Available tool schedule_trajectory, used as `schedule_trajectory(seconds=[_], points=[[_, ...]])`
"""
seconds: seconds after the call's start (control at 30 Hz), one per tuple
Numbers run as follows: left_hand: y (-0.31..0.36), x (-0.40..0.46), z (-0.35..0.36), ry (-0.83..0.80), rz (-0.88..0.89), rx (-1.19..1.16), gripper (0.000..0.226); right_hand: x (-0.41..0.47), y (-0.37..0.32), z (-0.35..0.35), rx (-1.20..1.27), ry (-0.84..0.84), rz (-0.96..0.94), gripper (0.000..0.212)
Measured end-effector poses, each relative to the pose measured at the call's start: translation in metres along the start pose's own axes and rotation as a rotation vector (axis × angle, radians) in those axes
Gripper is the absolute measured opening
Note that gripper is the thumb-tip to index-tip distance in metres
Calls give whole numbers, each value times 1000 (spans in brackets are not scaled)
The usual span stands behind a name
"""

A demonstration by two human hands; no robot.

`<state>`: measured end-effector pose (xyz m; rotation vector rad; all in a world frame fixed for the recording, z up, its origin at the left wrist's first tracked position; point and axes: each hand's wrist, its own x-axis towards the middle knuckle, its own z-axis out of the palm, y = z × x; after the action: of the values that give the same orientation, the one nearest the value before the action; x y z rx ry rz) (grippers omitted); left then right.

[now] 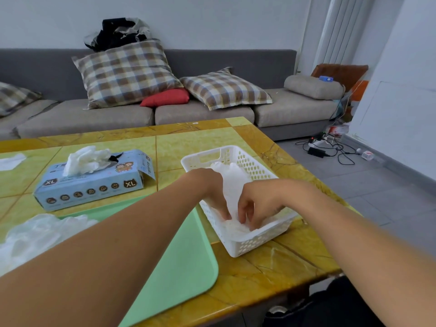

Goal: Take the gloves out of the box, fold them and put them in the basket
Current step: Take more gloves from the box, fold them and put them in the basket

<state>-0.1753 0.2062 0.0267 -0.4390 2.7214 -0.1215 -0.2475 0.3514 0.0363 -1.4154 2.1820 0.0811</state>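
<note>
A white perforated basket (243,246) stands on the yellow table, right of centre. Both hands reach into its near end. My left hand (213,194) presses its fingertips on a folded white glove (236,226) lying there. My right hand (257,205) pinches the same glove with curled fingers. More white gloves (232,178) lie deeper in the basket. A blue glove box (92,182) marked XL lies to the left, with a white glove (87,161) sticking out of its top slot.
A green tray (179,267) lies under my left forearm, touching the basket's left side. Loose clear gloves (35,234) are piled at the tray's left. The table's right edge is close to the basket. A grey sofa with cushions stands behind.
</note>
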Motion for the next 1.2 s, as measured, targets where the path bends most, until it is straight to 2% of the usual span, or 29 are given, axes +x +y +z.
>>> schedule_trajectory(seconds=[0.07,0.13,0.2,0.27,0.37,0.43,0.53,0.67,0.73,0.8,0.87,0.9,0.93,0.97,1.07,1.13,1.2], points=[[-6,-4,-2,74,37,-57,82,-2,-3,-11,121,119,-41,21],[-19,-13,-6,247,100,-141,59,4,-10,-18,214,292,-69,18],[-35,-28,-9,430,161,-271,39,14,-15,-19,175,440,-62,11],[-64,-53,-5,563,178,-404,29,28,-28,-21,99,597,-74,10],[-123,-100,18,637,100,-460,19,44,-80,-24,278,765,-228,7],[-167,-129,43,622,-15,-447,19,58,-128,-19,327,695,-364,8],[-222,-173,86,568,-199,-376,29,92,-203,6,177,418,-457,21],[-248,-216,143,494,-223,-369,87,130,-264,33,159,369,-465,39],[-247,-223,162,383,-191,-462,99,141,-274,40,165,321,-429,35],[-248,-220,171,311,-158,-529,97,142,-281,46,177,426,-407,28],[-250,-216,166,305,-142,-616,82,132,-288,50,264,702,-442,20],[-251,-216,161,290,-115,-658,70,125,-292,53,327,788,-476,20],[-252,-216,156,270,-78,-698,58,116,-296,57,373,782,-519,22],[-255,-218,152,244,-49,-734,50,108,-301,61,391,699,-561,21],[-268,-227,148,99,-114,-811,68,104,-307,83,278,425,-544,38],[-274,-232,150,40,-165,-827,73,110,-302,94,319,413,-489,37],[-275,-236,153,32,-159,-766,82,116,-292,97,410,457,-474,18]])
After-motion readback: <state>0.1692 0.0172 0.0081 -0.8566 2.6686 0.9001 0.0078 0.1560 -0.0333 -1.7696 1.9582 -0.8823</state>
